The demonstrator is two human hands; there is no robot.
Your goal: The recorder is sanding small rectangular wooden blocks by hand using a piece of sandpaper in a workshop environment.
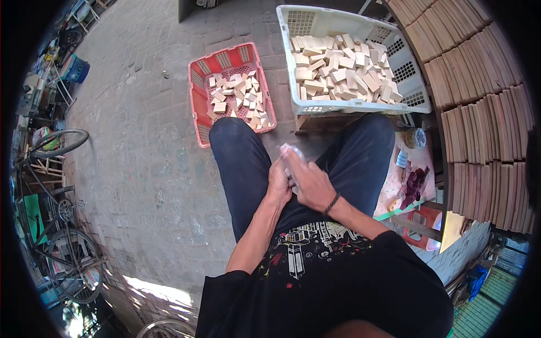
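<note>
My left hand (279,182) and my right hand (316,185) meet above my lap, between my knees. Fingers of both hands close around a small pale object (289,172); motion blur and the fingers hide most of it, so its kind is unclear. The right fingers lie across the top, and that wrist wears a dark braided band. Beyond my left knee, a red plastic crate (195,105) holds loose small wooden blocks (240,86), some with slanted faces. Past my right knee, a larger white plastic crate (355,109) contains a heap of rectangular wooden blocks (338,69).
Stacked wooden boards (473,114) rise along the right. A low surface beside my right leg bears a round container (415,138), a brush (402,159) and a dark red cloth (414,186). A bicycle (69,253) stands left on the brick-paved floor (143,169).
</note>
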